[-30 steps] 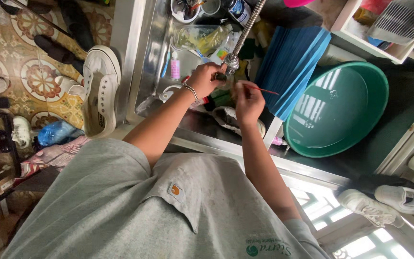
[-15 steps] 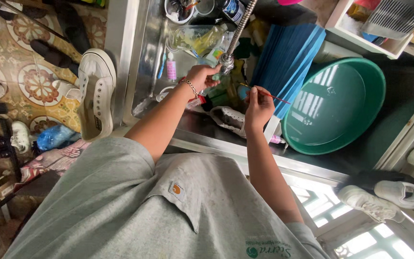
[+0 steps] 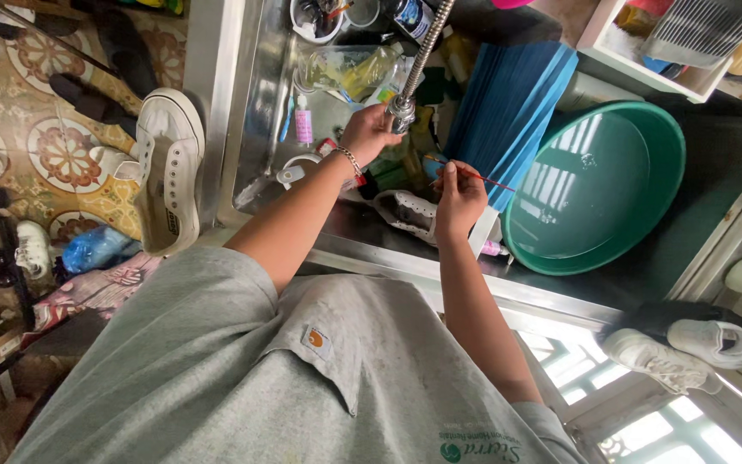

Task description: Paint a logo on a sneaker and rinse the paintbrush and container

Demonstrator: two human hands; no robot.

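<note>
Grey shirt cloth fills the near part of the view, and both forearms reach out from it over a steel sink. The right hand pinches a thin red-handled brush between thumb and fingers, the grip narrow and closed on the handle; the bristle end is too small to make out. It hovers just above a white shoe lying in the basin, half hidden by that hand and wrist. The left hand, a bracelet on its wrist, curls around the head of the tap; whether the fingers clamp it tight or only rest there I cannot tell. Half a second ago the left hand sat lower and the right one held the brush closer to the tap; now the hands are a little further apart, and the head has tipped, so the sink sits higher in view.

Beyond, a blue folded mat leans beside a green bowl. A second white shoe stands on the sink's edge. Bottles and cups at the far end are cluttered and cut off by the frame.
</note>
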